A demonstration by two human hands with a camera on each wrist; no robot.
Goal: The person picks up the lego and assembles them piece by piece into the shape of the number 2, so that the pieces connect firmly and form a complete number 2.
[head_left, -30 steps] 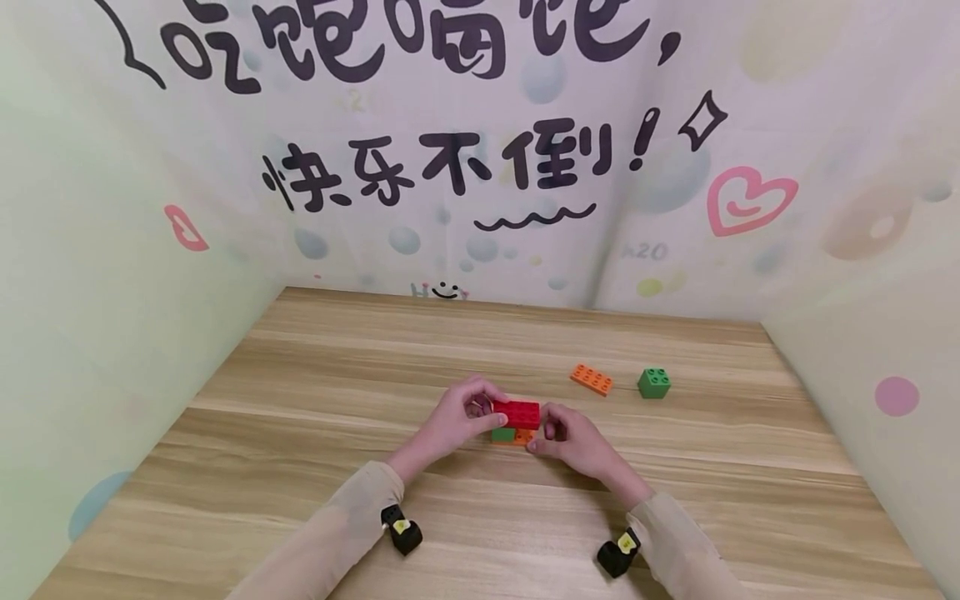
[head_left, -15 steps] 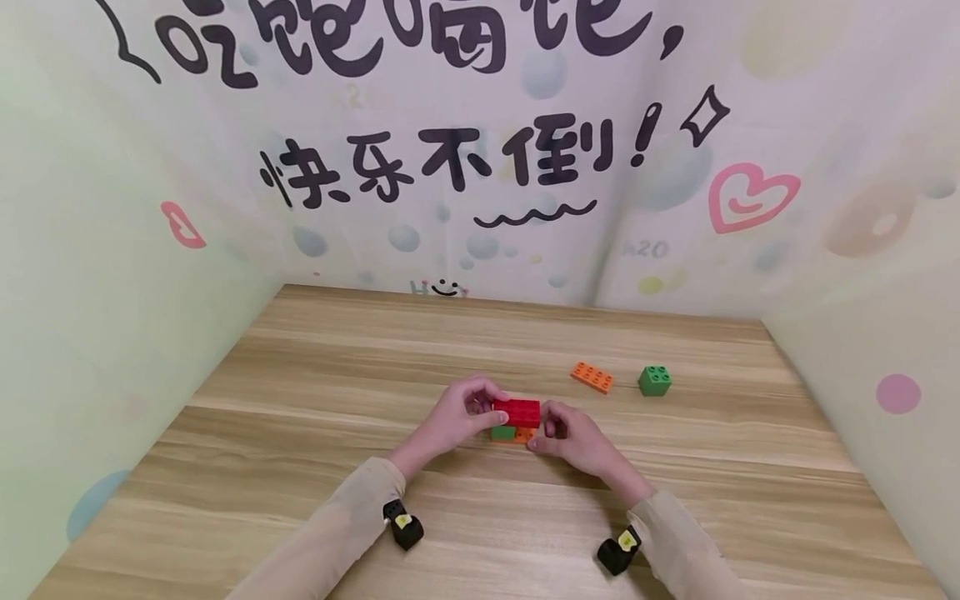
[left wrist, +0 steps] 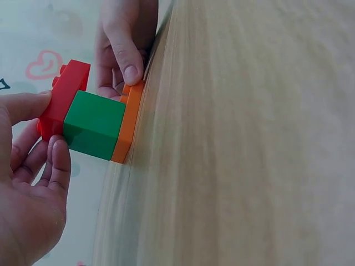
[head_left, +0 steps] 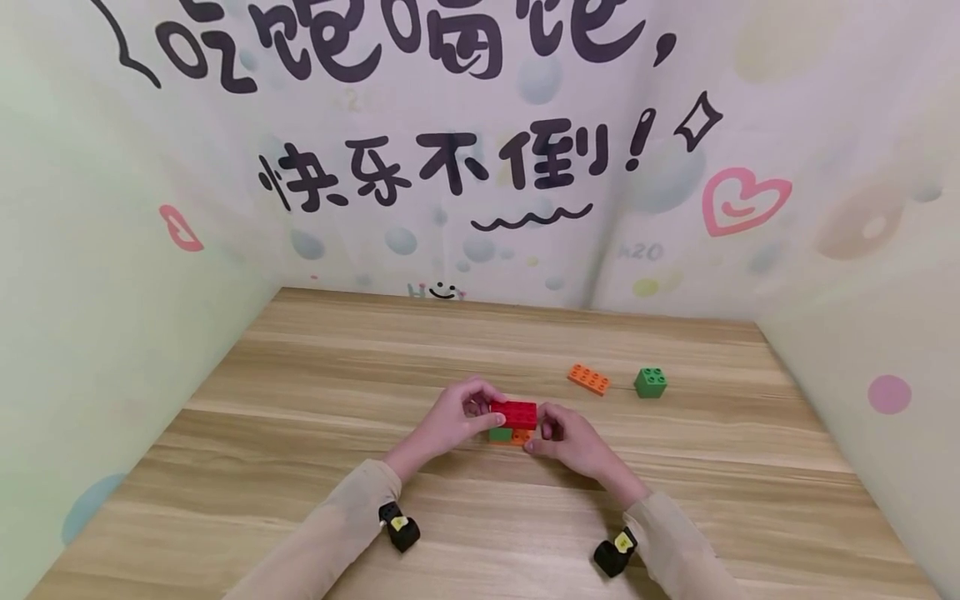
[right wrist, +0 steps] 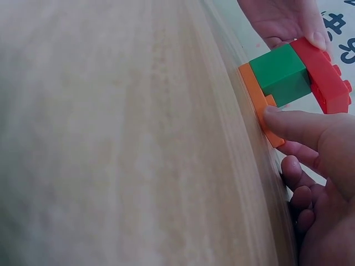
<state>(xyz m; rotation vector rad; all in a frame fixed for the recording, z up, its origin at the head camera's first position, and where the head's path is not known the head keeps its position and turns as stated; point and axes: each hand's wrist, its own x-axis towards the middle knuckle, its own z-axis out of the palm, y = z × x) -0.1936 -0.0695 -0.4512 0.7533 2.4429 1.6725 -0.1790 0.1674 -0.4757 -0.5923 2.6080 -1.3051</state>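
Observation:
A red building brick lies across the top of a green brick, which stands on one end of an orange flat brick on the table. The red one overhangs the bare studs of the orange one and looks slightly tilted in the right wrist view. My left hand pinches the red brick at its left end, between thumb and fingers. Across from it, my right hand holds the orange flat brick's right end, thumb on top and a finger at its edge. Whether red and green are pressed fully together, I cannot tell.
Behind the hands, to the right, lie a second orange flat brick and a second green brick. The wood-grain table ends at a printed white cloth backdrop, with pale side walls left and right.

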